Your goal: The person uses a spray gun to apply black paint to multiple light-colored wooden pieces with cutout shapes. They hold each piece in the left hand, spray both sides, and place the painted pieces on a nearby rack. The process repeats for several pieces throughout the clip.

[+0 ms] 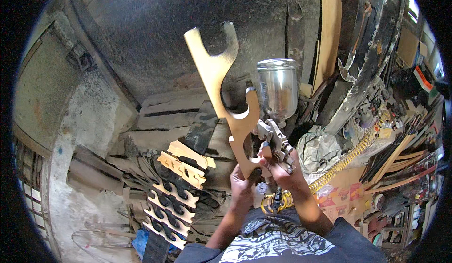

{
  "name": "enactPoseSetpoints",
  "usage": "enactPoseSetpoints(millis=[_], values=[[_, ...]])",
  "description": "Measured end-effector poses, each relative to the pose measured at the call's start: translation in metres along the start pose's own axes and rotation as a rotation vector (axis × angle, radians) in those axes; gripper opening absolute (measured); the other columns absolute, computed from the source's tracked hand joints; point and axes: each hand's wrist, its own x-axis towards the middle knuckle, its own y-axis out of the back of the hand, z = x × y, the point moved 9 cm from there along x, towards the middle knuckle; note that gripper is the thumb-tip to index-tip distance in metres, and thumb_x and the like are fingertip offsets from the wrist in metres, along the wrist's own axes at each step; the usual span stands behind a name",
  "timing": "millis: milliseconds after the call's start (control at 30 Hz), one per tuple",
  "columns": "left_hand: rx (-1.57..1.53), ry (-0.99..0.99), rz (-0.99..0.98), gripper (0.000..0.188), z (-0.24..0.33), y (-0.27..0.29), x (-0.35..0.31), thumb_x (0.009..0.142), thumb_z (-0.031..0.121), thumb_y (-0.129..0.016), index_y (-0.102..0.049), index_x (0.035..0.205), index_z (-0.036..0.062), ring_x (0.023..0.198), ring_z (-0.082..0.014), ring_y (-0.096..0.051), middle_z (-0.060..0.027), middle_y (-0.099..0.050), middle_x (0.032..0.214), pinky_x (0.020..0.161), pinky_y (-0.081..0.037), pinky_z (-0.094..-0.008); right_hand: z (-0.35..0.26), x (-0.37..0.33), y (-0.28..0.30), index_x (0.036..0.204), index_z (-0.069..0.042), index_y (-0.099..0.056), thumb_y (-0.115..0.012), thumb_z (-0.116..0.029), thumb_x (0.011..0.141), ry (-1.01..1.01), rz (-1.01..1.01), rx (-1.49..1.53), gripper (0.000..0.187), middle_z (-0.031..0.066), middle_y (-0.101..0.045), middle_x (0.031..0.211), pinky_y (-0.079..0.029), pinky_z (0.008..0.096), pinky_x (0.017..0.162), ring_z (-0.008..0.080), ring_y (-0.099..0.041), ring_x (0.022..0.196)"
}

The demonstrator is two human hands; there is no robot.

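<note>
My left hand is closed round the lower end of a flat, brown wooden piece with hook-shaped arms, which stands tilted up in front of me. My right hand grips a metal spray gun, right beside the wood's lower hooks. On top of the gun sits a shiny lidded paint cup. A small round gauge hangs below, and a yellow coiled air hose runs off to the right. The right-hand fingers partly hide the gun's handle and trigger.
To my left, several similar hooked wooden pieces lie in a row on a dark board. Stained boards and a blackened wall stand ahead. A crumpled pale bag and wood strips fill the right side.
</note>
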Motion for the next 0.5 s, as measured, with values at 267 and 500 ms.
enactPoseSetpoints(millis=[267, 500], values=[[0.316, -0.474, -0.217, 0.055, 0.183, -0.058, 0.076, 0.084, 0.018, -0.067, -0.043, 0.127, -0.0066, 0.114, -0.018, -0.053, -0.0141, -0.055, 0.123, 0.098, -0.041, -0.0311, 0.016, -0.01, 0.009, 0.104, 0.0, -0.054, -0.066, -0.001, 0.074, -0.006, 0.014, 0.131, 0.033, 0.0055, -0.061, 0.084, -0.048, 0.0284, 0.072, 0.0123, -0.057, 0.077], [0.846, -0.162, -0.3, 0.027, 0.231, -0.083, 0.08, 0.071, 0.001, -0.077, -0.066, 0.095, -0.0026, 0.077, -0.0084, -0.063, -0.0053, -0.07, 0.088, 0.071, -0.05, -0.0219, 0.059, -0.045, 0.024, 0.11, -0.001, -0.057, -0.053, -0.008, 0.094, -0.114, 0.121, 0.149, 0.018, 0.0048, -0.065, 0.094, -0.048, 0.0274, 0.079, 0.0145, -0.062, 0.085]])
